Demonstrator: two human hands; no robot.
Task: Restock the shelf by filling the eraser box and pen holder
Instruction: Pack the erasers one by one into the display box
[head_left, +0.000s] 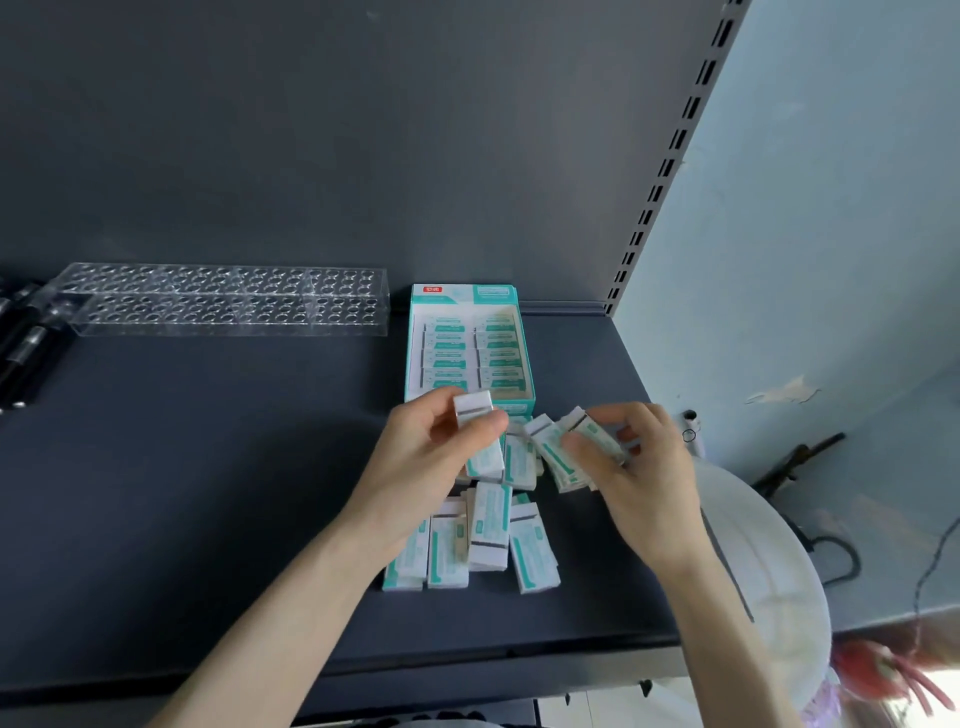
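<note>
Both hands frame centre, just below box (470, 345): left hand (431, 457) grips eraser (475, 410), right hand (644, 467) grips erasers (563, 447)

White erasers (488, 540) wear teal-printed sleeves with a dark band, their box (467, 296) is teal with a red logo, the shelf (208, 493) dark grey, the pen holder (223, 299) clear

Retail shop, stationery aisle. Evidence: dark grey metal gondola shelf (208, 493) with matching back panel (363, 130), slotted upright rail (670, 156) running diagonally at upper right. Stock on the shelf: teal display eraser box (524, 358) at centre with packaged erasers in rows, loose wrapped erasers (488, 525) piled in front, clear acrylic pen holder (223, 299) at left, black pens (26, 343) at far left edge.
</note>
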